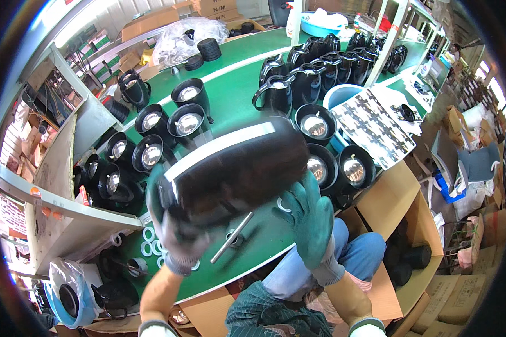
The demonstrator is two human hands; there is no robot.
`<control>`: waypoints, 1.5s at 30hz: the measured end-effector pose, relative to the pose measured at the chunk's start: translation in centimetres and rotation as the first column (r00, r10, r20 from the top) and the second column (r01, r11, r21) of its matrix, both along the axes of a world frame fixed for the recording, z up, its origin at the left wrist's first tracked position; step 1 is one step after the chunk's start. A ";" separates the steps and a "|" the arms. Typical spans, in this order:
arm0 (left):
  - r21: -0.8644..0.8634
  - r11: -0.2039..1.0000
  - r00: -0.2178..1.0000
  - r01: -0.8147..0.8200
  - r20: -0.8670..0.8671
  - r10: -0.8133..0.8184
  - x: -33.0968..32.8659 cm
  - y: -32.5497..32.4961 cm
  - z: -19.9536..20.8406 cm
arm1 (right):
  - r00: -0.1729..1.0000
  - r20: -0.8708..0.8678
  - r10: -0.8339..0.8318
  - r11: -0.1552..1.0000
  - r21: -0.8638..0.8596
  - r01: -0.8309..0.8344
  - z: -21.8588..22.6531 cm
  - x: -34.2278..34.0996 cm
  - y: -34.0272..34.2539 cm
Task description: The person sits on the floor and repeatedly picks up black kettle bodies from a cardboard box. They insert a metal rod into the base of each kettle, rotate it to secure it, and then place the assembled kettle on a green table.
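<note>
A large black cylindrical jug body [236,168], smeared by motion, is held tilted above the bench, a bright white reflection along its upper side. My left hand [177,230], in a green and grey glove, grips its left end; part of that hand is blurred. Below the jug's right end is my gloved right hand [312,224], palm toward the jug and fingers stretched apart. Its fingertips meet or nearly meet the jug's lower edge. A white ring [284,206] shows by the right thumb; whether the hand touches it is unclear. Beneath the jug, a thin metal rod [231,238] slants over the bench.
Open black jugs with shiny insides [186,123] stand left and right on the green bench [230,121]. Several handled black jugs [276,95] line the back right. White rings [147,248] lie front left. An open cardboard box [421,224] is at right, a blue tub [67,314] lower left.
</note>
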State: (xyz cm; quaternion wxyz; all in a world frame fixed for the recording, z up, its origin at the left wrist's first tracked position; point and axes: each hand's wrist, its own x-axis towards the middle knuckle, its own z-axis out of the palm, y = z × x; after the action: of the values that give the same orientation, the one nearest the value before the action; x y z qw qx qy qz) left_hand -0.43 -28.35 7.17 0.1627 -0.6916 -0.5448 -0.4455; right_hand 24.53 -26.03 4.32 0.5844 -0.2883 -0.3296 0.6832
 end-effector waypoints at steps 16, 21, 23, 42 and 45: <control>-0.365 0.897 0.948 -0.251 -0.279 0.151 -0.7 41.8 -7.8 | 0.876 0.448 0.179 0.984 -0.092 -0.154 -7.3 10.7 -6.7; -0.475 0.489 0.672 -0.732 -0.619 0.406 -6.7 41.9 -3.6 | 0.835 0.532 0.140 0.989 -0.032 -0.145 -7.3 10.4 -6.3; -0.529 0.454 0.687 -0.717 -0.646 0.332 -9.3 42.1 -4.3 | 0.815 0.568 0.114 0.987 0.030 -0.158 -6.9 10.3 -6.4; -0.449 0.844 0.666 0.292 -0.538 -0.517 0.7 6.7 19.1 | 0.303 0.591 -0.748 0.462 0.790 -0.403 10.2 5.8 1.9; -0.589 0.634 0.490 0.501 -0.411 -0.769 4.8 2.9 17.0 | 0.329 0.679 -0.656 0.425 0.693 -0.583 9.9 7.9 -1.0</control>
State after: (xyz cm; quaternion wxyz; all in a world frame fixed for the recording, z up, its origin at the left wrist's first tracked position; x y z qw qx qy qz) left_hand 4.33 -25.40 24.17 0.0123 -0.9683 -0.2305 -0.0951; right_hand 32.42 -27.06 14.22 0.3432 -0.2694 -0.8978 0.0594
